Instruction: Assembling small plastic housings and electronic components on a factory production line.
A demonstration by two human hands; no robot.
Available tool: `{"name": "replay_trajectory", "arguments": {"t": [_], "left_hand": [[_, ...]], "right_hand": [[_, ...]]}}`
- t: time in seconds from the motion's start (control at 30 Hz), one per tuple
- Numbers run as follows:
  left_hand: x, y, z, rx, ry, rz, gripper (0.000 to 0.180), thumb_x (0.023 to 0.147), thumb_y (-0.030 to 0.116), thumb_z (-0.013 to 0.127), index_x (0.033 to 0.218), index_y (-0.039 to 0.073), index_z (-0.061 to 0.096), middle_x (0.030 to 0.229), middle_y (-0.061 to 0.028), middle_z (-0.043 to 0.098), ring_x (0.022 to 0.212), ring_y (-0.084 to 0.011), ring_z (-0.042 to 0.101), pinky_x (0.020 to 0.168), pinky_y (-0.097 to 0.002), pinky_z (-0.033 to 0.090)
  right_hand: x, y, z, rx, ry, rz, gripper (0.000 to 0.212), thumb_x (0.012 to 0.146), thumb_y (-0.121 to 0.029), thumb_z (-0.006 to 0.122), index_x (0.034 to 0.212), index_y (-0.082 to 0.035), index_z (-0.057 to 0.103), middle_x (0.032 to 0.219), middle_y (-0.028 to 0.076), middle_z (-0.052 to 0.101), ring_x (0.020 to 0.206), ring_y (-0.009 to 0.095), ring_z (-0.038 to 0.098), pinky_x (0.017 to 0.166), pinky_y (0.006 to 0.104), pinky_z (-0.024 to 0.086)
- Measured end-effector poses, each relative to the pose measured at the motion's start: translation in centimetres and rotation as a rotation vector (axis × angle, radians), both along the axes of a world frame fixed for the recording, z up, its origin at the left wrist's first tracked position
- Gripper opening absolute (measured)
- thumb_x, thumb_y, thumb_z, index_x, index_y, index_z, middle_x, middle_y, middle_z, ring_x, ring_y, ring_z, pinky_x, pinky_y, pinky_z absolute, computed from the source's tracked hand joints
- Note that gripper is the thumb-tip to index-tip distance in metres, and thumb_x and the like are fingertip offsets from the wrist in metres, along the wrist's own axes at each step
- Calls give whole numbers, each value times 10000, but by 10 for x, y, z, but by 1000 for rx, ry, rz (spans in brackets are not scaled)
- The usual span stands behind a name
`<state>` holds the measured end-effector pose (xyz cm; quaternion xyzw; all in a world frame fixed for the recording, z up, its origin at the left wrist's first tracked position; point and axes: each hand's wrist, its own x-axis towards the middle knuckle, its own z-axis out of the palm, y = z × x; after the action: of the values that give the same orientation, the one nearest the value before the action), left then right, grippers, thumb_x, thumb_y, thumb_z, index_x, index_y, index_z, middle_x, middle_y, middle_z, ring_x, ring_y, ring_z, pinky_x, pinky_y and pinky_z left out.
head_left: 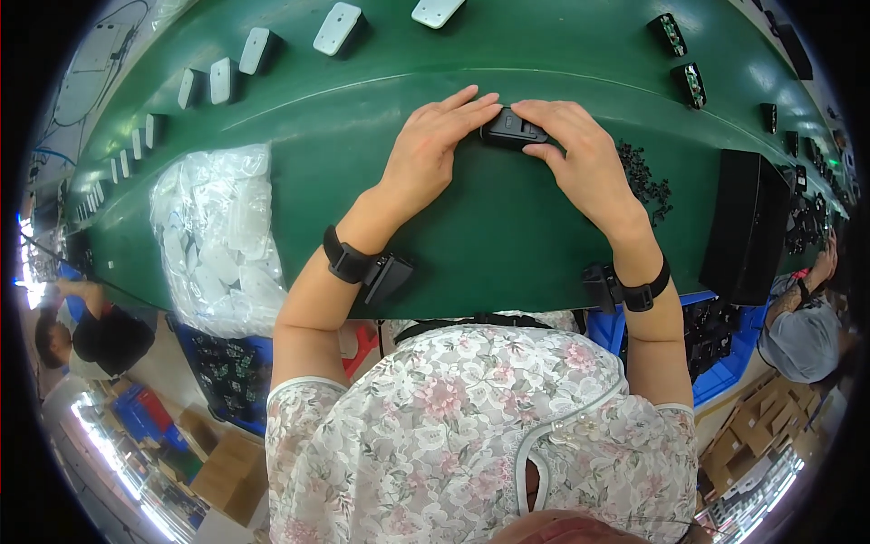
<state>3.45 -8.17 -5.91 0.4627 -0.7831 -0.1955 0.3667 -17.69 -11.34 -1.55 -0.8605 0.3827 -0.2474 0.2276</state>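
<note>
Between clear bag (pixel 222 236) and black box (pixel 745 227), hands (pixel 507 145) on black part (pixel 511 130)

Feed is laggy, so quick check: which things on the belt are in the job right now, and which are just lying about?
In hand:
black part, held between left hand and right hand

Lying about:
bag of clear pieces
white parts along far belt
pile of small black bits
black box
</note>
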Motion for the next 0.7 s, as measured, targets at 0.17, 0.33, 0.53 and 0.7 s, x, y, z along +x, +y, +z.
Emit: {"name": "replay_trajectory", "arguments": {"t": [0.17,0.33,0.53,0.7], "left_hand": [[2,0,-4,-27,-38,1,576,728,-151,423,1230,94,563,1269,-60,569,1217,-263,496,978,-391,386],[3,1,2,-39,-161,-5,583,729,-142,429,1242,101,560,1271,-62,567,1220,-244,497,980,-382,385],[-10,10,4,-158,-413,34,526,767,27,588,1286,71,507,1307,-89,527,1201,-240,501,967,-376,394],[-23,-4,1,-246,-377,127,481,747,142,676,1177,-8,522,1079,-130,583,1003,-280,556,845,-351,465]], "right_hand": [[3,-2,-3,-11,45,3,426,727,10,666,1138,-70,591,1098,74,624,1024,267,566,864,344,477],[7,3,-8,-68,77,-21,445,721,11,665,1149,-87,591,1109,67,615,1009,260,569,854,343,481],[10,8,-9,-85,114,-87,451,727,6,657,1160,-102,596,1110,69,611,997,260,570,828,347,491],[-2,-41,6,370,-2,98,369,756,-29,660,1123,-51,627,1011,120,653,896,234,618,806,307,493]]}}
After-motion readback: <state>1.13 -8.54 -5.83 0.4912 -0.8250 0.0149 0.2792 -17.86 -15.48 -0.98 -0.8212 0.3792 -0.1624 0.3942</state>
